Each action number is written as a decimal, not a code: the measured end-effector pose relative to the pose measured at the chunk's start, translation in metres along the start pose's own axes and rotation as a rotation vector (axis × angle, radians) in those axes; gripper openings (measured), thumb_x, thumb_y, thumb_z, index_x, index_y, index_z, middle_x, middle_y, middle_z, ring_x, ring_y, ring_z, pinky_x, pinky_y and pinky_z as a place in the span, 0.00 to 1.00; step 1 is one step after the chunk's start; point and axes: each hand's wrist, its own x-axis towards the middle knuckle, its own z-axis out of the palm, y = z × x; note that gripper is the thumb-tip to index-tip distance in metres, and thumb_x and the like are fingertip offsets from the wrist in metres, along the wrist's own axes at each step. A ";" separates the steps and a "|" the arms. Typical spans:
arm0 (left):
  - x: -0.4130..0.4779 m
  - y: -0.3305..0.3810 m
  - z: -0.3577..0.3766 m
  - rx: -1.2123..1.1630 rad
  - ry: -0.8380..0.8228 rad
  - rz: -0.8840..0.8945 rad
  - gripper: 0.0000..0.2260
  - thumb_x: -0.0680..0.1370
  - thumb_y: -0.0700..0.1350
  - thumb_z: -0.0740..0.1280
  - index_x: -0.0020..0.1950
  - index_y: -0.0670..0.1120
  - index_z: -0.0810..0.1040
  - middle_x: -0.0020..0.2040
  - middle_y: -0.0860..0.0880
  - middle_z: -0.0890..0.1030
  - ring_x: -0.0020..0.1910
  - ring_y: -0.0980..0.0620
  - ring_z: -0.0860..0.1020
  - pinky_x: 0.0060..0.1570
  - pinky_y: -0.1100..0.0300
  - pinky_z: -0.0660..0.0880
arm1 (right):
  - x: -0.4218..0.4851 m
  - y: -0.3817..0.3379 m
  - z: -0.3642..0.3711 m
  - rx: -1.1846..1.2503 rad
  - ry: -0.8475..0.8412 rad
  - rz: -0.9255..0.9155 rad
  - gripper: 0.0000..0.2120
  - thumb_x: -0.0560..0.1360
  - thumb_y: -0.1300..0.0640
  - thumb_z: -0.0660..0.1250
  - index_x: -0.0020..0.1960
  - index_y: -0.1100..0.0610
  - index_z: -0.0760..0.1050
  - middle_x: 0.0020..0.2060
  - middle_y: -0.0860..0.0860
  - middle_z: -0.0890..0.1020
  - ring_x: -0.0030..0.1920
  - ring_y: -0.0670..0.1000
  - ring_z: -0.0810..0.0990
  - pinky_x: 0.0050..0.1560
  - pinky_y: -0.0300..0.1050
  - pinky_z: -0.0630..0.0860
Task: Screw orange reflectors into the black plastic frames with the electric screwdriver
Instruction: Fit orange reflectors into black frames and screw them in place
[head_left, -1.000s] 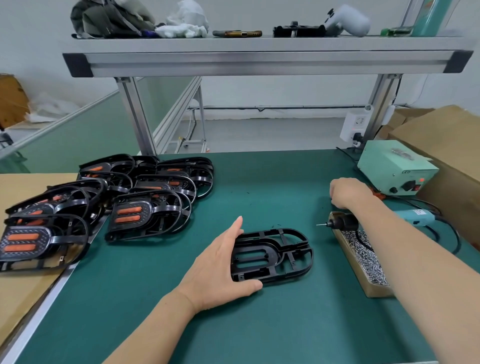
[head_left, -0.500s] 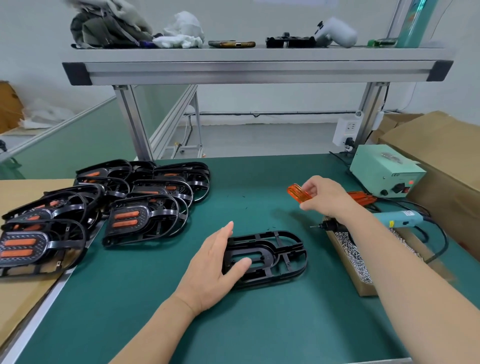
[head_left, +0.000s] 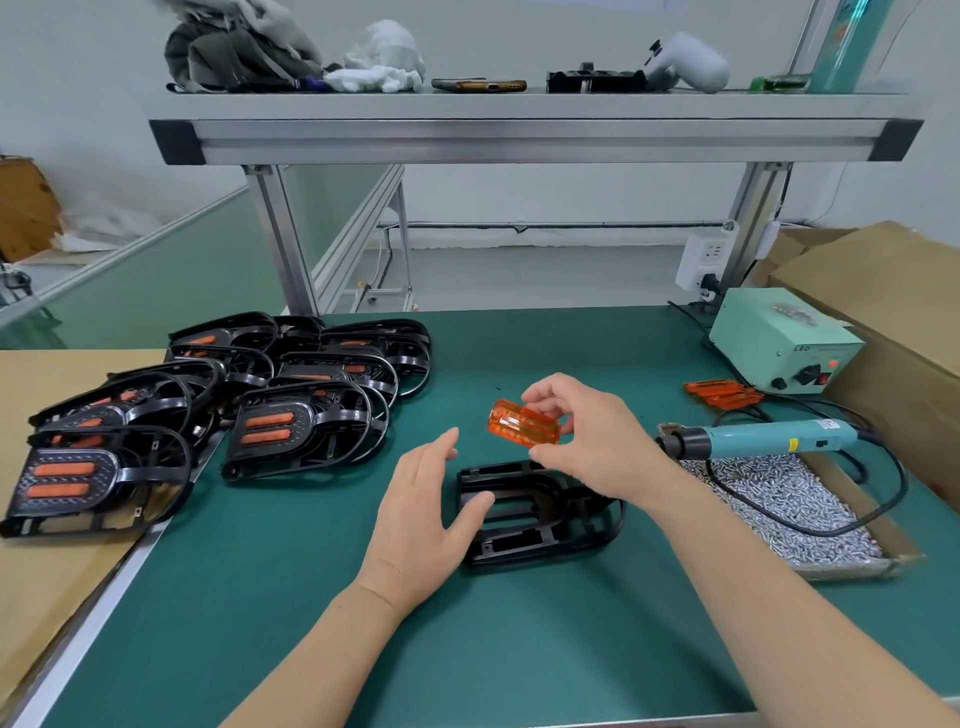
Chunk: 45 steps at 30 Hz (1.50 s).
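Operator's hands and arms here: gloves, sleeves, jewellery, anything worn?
Nothing worn shows. Left hand and right hand are bare: no gloves, rings, watch or wristband. Left forearm and right forearm are uncovered to the picture's edge; no sleeve in view.

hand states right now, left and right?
Left hand: open, thumb against the black frame.
Right hand: pinching the orange reflector.

A glossy, translucent orange plastic reflector (head_left: 523, 426) contrasts with the matt black plastic frame (head_left: 540, 514), the smooth matt green surface (head_left: 311, 571), shiny metal screws (head_left: 789, 499) and dull brown cardboard (head_left: 883, 280).
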 end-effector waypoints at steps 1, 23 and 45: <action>0.000 0.000 0.000 -0.001 0.006 0.002 0.33 0.76 0.62 0.62 0.76 0.47 0.64 0.63 0.54 0.74 0.65 0.59 0.68 0.66 0.69 0.60 | -0.002 -0.001 0.003 0.001 -0.014 -0.008 0.24 0.69 0.61 0.76 0.63 0.49 0.75 0.56 0.42 0.82 0.54 0.37 0.78 0.51 0.27 0.70; 0.000 0.004 -0.005 0.000 0.049 0.092 0.21 0.73 0.56 0.68 0.63 0.48 0.78 0.59 0.56 0.73 0.63 0.57 0.70 0.65 0.75 0.58 | -0.023 0.004 0.024 0.115 -0.113 -0.002 0.25 0.69 0.62 0.77 0.63 0.47 0.75 0.57 0.40 0.81 0.54 0.39 0.79 0.55 0.34 0.73; 0.003 0.006 -0.008 -0.020 0.044 0.062 0.15 0.71 0.56 0.70 0.54 0.51 0.80 0.54 0.57 0.77 0.62 0.60 0.69 0.63 0.76 0.58 | -0.030 0.008 0.022 0.315 0.154 0.070 0.05 0.71 0.65 0.76 0.42 0.56 0.83 0.38 0.49 0.86 0.38 0.43 0.84 0.44 0.33 0.77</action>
